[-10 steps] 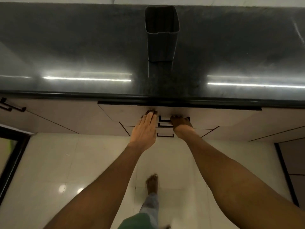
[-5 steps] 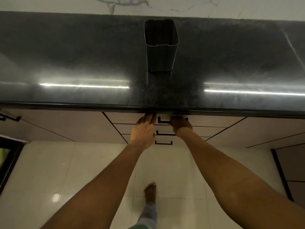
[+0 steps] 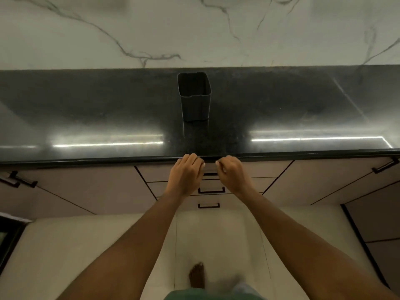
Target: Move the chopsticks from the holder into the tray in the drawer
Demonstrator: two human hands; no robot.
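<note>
— At the back of the counter, the holder stands upright. From above, its inside reads dark and bare. You won't find chopsticks in it, or anywhere else in view.

— So where are they?

— That can't be told. The top drawer under the counter edge is closed flush, so the tray and whatever lies in it are hidden. They may well be inside already, but that is a guess.

— And my hands?

— Your left hand is at the counter edge, fingers loosely bent, gripping nothing. Your right hand is just beside it, curled into a loose fist with nothing showing in it. The drawer's handle lies between them, and neither hand seems to be on it.

— And if any sticks are left to move?

— Expect them to be light, stiff and thin, and smooth enough to roll out of a lazy pinch. Take them together near the middle, thumb against two fingers, and keep them parallel. Lay them lengthwise in a long compartment. The holder looks light too, so steady it or it may tip.
</note>
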